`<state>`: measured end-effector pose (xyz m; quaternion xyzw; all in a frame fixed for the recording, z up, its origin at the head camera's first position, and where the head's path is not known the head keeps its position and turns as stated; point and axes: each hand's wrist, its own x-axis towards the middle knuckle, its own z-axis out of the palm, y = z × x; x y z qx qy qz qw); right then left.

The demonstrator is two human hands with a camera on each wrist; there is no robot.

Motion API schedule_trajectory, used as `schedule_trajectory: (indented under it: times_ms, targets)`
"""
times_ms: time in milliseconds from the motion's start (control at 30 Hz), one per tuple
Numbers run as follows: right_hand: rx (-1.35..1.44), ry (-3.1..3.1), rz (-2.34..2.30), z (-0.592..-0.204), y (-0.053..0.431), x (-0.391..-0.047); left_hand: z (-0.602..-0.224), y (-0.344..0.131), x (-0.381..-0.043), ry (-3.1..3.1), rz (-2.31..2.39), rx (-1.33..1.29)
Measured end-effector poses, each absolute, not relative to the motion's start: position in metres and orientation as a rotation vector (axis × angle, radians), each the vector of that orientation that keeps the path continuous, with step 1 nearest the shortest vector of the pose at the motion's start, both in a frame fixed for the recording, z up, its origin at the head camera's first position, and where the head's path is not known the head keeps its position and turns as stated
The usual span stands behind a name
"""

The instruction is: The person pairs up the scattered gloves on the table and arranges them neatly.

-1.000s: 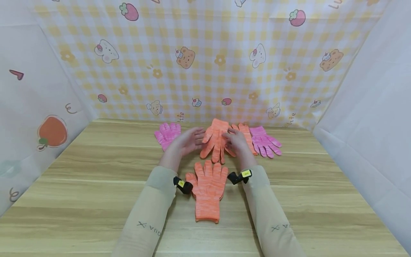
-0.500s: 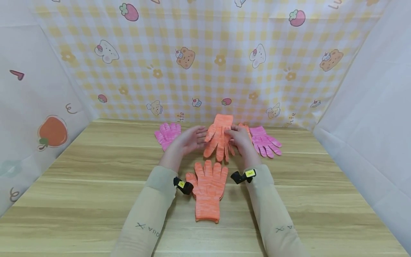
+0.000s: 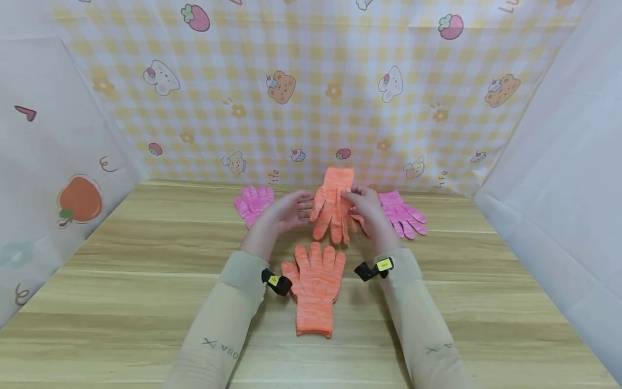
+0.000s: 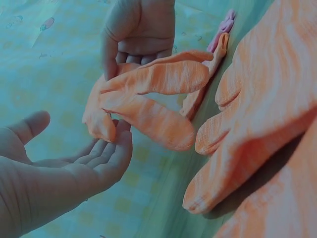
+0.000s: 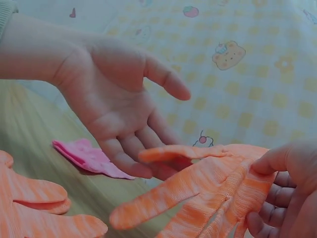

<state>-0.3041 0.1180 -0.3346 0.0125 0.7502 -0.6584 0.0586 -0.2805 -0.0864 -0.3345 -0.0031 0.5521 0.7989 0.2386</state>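
My right hand [image 3: 368,208] pinches an orange knit glove [image 3: 334,202] between thumb and fingers, holding it up with its cuff at the top and its fingers hanging down. My left hand [image 3: 290,212] is spread with the palm turned inward; its fingertips [image 4: 119,144] touch or lie just behind the held glove's thumb side. Nearer on the table lies a flat orange glove pair [image 3: 315,292], fingers pointing away. Behind my right hand, another orange glove [image 3: 362,226] is mostly hidden.
A pink glove [image 3: 255,205] lies at the back left of the wooden table [image 3: 146,281]. At the back right lies another pink glove [image 3: 402,216]. A checked cloth wall [image 3: 311,124] stands close behind the gloves.
My right hand has raised the orange glove and moved it slightly right, covering more of the orange glove behind. My left hand has barely shifted. The near glove pair has not moved.
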Motion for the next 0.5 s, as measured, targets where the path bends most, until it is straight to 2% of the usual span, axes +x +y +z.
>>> schedule_trajectory:
  times_ms: [500]
  targets:
    - [-0.263,2.442,-1.934,-0.321,0.126,-0.286,-0.334,-0.084,-0.275,1.679,2.114,-0.114]
